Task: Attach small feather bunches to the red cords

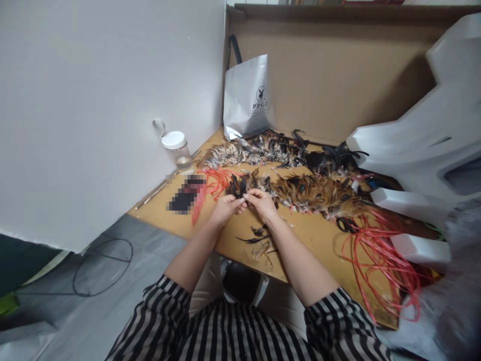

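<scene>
My left hand [226, 209] and my right hand [261, 204] meet over the middle of the table, thumbs and fingertips pinched together. Between them rises a small bunch of dark feathers [236, 185], its lower ends hidden by my fingers. Just beyond and to the right lies a row of brown and black feathers [317, 193]. A few loose feathers [261, 243] are scattered between my forearms near the table's front edge. Red plastic strips [218, 180] lie behind my left hand.
A silver bag [246, 100] stands at the back, behind more feathers [259, 150]. At the left is a clear jar with a white lid [176, 145]. On the right are black-handled scissors [345, 224], a tangle of red strips [383, 265] and white foam pieces [421, 245].
</scene>
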Demonstrator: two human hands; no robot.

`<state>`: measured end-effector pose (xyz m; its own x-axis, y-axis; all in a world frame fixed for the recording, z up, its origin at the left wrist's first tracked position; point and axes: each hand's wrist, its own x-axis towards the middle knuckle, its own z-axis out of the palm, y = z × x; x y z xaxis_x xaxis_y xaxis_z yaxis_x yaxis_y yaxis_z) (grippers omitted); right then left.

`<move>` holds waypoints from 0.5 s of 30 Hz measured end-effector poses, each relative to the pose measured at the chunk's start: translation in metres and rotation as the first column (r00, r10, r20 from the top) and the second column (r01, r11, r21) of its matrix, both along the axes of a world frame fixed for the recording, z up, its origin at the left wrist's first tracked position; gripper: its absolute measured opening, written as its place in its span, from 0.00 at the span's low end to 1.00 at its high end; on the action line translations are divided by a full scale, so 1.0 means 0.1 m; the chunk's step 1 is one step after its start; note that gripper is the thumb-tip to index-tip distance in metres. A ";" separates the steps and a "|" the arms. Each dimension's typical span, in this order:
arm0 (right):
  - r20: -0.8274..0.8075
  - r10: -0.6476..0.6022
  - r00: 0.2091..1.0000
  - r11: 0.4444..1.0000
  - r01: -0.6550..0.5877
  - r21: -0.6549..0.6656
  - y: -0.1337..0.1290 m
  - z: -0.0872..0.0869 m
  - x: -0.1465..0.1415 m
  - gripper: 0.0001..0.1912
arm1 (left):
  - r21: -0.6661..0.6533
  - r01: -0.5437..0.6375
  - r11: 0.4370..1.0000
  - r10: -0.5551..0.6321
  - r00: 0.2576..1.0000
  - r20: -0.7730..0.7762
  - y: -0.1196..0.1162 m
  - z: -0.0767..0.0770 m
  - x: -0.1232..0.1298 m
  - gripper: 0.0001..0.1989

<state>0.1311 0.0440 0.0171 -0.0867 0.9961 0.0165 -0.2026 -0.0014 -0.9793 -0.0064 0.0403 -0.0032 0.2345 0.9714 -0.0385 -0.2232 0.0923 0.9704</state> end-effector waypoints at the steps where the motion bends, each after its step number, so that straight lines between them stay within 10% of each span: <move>1: 0.003 -0.007 1.000 1.000 0.007 0.006 0.00 0.01 0.00 0.12 | 0.027 -0.007 1.000 0.008 0.999 -0.038 0.00 0.00 0.00 0.11; 15: -0.004 0.058 0.998 0.998 -0.058 0.039 -0.03 0.05 0.00 0.10 | 0.090 0.069 0.994 -0.061 0.993 -0.097 -0.02 0.01 0.00 0.13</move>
